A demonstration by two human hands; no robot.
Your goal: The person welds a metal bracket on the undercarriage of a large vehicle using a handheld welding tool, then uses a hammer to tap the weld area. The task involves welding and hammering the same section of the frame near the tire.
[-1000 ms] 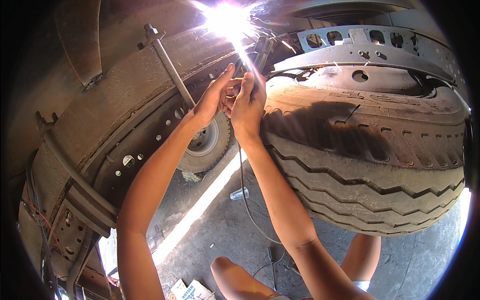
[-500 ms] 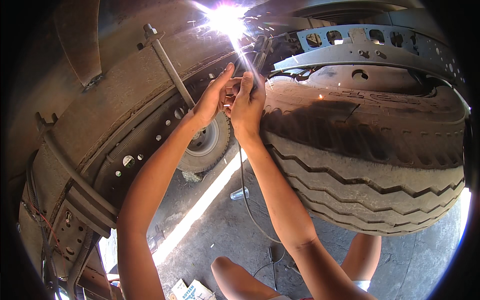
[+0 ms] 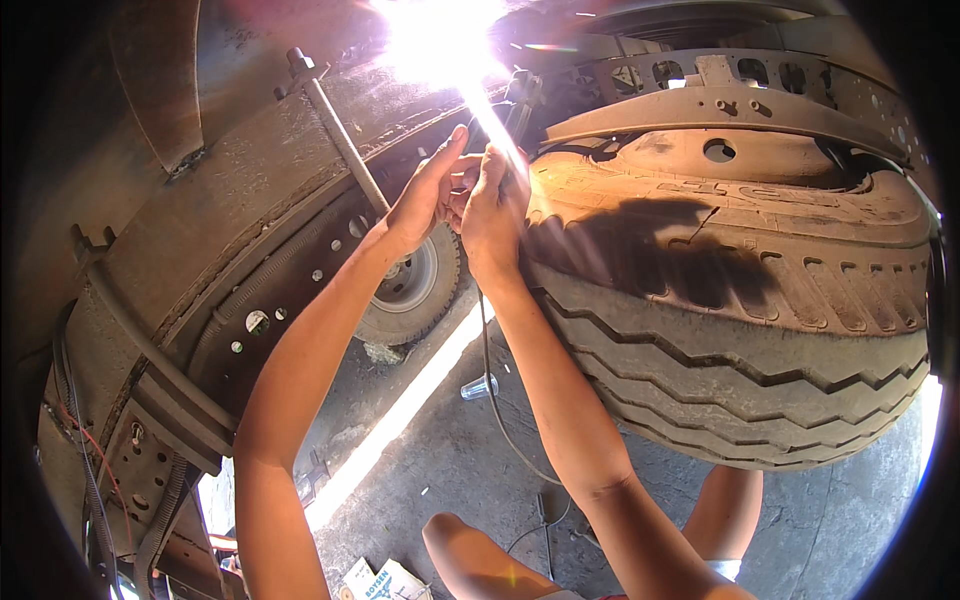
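Overhead, a blinding white welding arc (image 3: 440, 40) burns against the rusty steel frame (image 3: 290, 120) of a vehicle. My right hand (image 3: 493, 215) is closed round the handle of a welding electrode holder (image 3: 524, 88), whose dark jaws show through the glare. Beside it, my left hand (image 3: 425, 200) has its thumb raised and its fingers bent in against the right hand; what they grip is hidden. Glare covers the electrode and the spot being welded. A thin cable (image 3: 486, 360) hangs from below the right hand to the floor.
Close on the right is a large dusty tire (image 3: 740, 360), with a curved metal bracket (image 3: 700, 110) above it. A long bolt rod (image 3: 345, 140) slants down left of my hands. Farther back stands another wheel (image 3: 415, 290). A clear cup (image 3: 478, 387) and a box (image 3: 395, 582) lie on the concrete floor.
The arc's glare has grown larger and brighter, lighting the tire orange and casting a sharper dark shadow on it. Both hands keep nearly the same place.
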